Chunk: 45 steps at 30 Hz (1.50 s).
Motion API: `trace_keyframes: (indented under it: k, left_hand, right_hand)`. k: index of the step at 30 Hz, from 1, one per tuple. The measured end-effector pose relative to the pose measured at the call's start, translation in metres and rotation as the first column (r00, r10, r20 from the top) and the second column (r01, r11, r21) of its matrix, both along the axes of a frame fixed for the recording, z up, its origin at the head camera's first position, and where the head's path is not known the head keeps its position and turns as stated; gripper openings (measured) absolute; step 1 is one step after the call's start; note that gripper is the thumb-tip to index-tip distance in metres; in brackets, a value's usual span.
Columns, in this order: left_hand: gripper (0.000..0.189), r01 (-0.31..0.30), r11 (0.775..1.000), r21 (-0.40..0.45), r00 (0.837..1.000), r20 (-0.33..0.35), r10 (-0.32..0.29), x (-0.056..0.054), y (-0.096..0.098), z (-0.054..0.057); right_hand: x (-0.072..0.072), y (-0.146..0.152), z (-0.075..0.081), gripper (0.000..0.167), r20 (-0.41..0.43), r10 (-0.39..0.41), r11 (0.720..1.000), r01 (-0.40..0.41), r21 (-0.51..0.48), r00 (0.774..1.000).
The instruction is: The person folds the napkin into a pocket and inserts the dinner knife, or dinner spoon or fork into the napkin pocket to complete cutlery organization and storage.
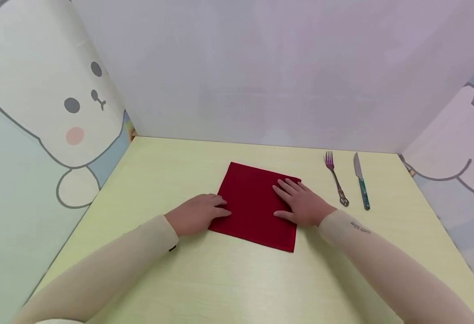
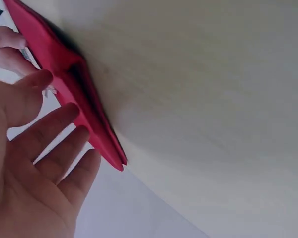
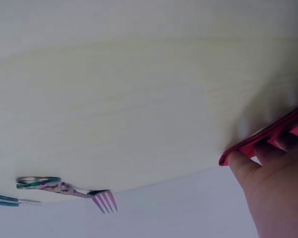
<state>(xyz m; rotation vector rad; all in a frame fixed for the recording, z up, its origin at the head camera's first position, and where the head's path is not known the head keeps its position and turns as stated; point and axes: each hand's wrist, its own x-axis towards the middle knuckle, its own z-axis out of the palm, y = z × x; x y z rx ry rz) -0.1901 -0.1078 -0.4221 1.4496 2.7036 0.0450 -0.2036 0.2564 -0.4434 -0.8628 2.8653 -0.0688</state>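
Observation:
A folded red cloth napkin (image 1: 253, 207), roughly square, lies on the table slightly askew. Along its left edge, the fingertips of my left hand (image 1: 196, 213) touch the cloth. My right hand (image 1: 306, 206) rests on the right side with its fingers spread over the top. In the left wrist view, the layers of the napkin (image 2: 97, 121) part a little at the near edge, and the left hand (image 2: 39, 173) has its fingers extended beside it. The right wrist view shows the right hand (image 3: 280, 186) with fingertips on the napkin's (image 3: 248, 145) edge.
Right of the napkin lie an ornate-handled fork (image 1: 336, 180) and, farther right, a knife (image 1: 362, 184) with a green handle. The pale wooden table (image 1: 204, 274) meets a plain wall (image 1: 253, 90) at the back. Walls with cartoon prints stand on both sides.

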Motion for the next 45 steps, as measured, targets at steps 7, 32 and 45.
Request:
trace_keyframes:
  k: [7,32,45]
  left_hand:
    - [0.057,-0.038,0.992,-0.120,0.983,0.171,0.059,-0.009,0.007,-0.004]
    - [0.065,-0.068,0.988,-0.140,0.983,0.162,0.091,0.014,0.003,-0.005]
    - [0.065,-0.086,0.987,-0.136,0.964,0.239,0.117,0.003,0.004,-0.006]
  right_hand:
    - [-0.008,-0.001,0.001,0.089,0.008,0.048,0.999,-0.048,0.011,0.999]
    - [-0.026,0.001,-0.002,0.097,-0.001,0.114,0.993,-0.114,0.032,0.994]
    - [-0.028,0.003,-0.008,0.098,0.003,0.079,0.997,-0.079,-0.004,0.997]
